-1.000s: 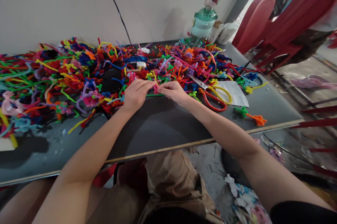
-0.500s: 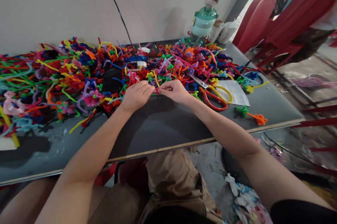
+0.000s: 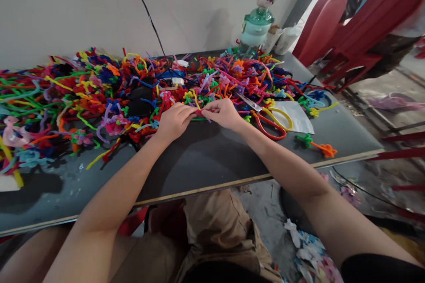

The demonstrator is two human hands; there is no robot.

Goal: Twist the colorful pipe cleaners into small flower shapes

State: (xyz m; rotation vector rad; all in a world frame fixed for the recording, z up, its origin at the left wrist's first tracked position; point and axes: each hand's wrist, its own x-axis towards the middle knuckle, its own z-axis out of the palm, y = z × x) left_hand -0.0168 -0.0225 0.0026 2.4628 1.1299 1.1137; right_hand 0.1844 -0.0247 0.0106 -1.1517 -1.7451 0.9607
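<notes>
Between my fingertips is a small pink pipe cleaner piece [image 3: 199, 113], mostly covered by the fingers. My left hand [image 3: 176, 120] pinches it from the left, and my right hand [image 3: 223, 114] pinches it from the right, so the fingertips nearly meet. A short pale purple end pokes out below the right fingers. Just behind both hands lies a heap of colourful pipe cleaners [image 3: 229, 77], many bent into flower shapes. Scissors [image 3: 270, 124] with one red and one yellow handle lie right of my right hand, blades on the heap.
A green and clear bottle with a figure head [image 3: 257, 26] stands at the back, beside paper cups [image 3: 287, 40]. An orange flower with a green end [image 3: 327, 150] lies near the table's [image 3: 199, 163] right end. Red plastic chairs [image 3: 361, 39] are at the right. A black cable [image 3: 146, 8] hangs down.
Both hands have shifted slightly to the right. The fingers have turned a little, and more of the pink piece and a pale purple end now show.
</notes>
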